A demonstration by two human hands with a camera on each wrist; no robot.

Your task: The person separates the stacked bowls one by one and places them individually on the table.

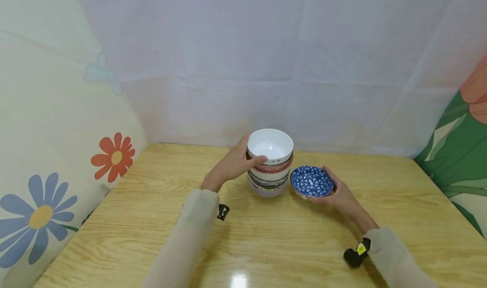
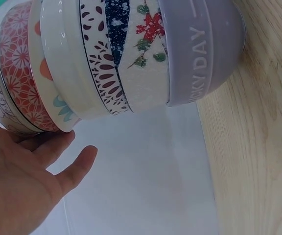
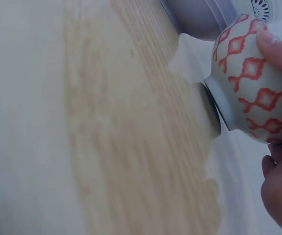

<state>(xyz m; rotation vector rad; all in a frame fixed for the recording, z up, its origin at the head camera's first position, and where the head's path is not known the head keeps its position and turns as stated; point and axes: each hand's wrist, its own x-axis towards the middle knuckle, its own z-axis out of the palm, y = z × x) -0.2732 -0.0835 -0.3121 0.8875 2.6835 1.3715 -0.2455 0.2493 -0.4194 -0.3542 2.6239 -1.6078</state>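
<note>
A tall stack of patterned bowls [image 1: 269, 180] stands on the wooden table, with a white-lined bowl [image 1: 271, 143] on top and a lavender bowl [image 2: 207, 54] at the bottom. My left hand [image 1: 235, 163] grips the upper bowls from the left, thumb across the front; part of its fingers is hidden behind them. Just right of the stack, my right hand [image 1: 340, 198] holds a bowl [image 1: 311, 181] by its right side. Blue and white triangles cover its inside, and red diamonds mark its outer wall [image 3: 253, 83]. Its foot appears slightly above the tabletop.
The wood-grain table [image 1: 266, 241] runs back to a pale cloth backdrop [image 1: 243, 68]. Flower-printed cloth [image 1: 57, 152] stands along the left side, and another printed with green leaves [image 1: 449, 152] on the right. Each wrist carries a black strapped device [image 1: 357, 254].
</note>
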